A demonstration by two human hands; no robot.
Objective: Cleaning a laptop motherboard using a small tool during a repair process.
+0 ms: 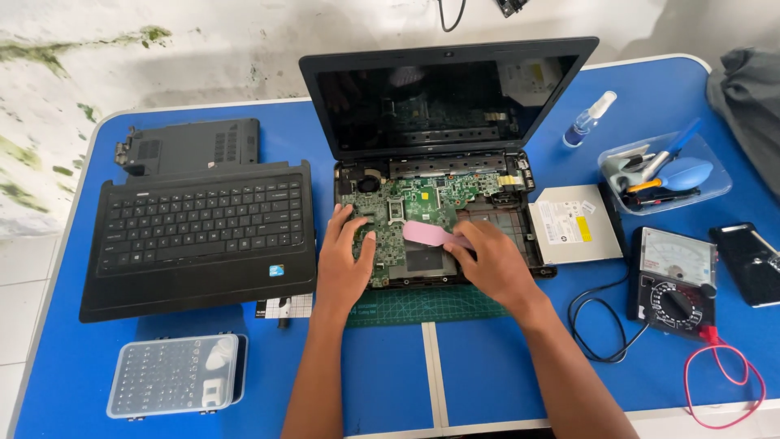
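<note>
Both forearms are reaching up to the opened laptop (pixel 439 162): L hand (pixel 345 260) is lying spread, pressing on its green motherboard (pixel 414 203); R hand (pixel 491 260) is pinching a pink pad (pixel 429 234) over the board's centre.

Two bare forearms — no sleeves, no gloves

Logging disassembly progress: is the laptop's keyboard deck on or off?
Off. The black keyboard deck lies left of the laptop base, whose green motherboard is exposed.
</note>
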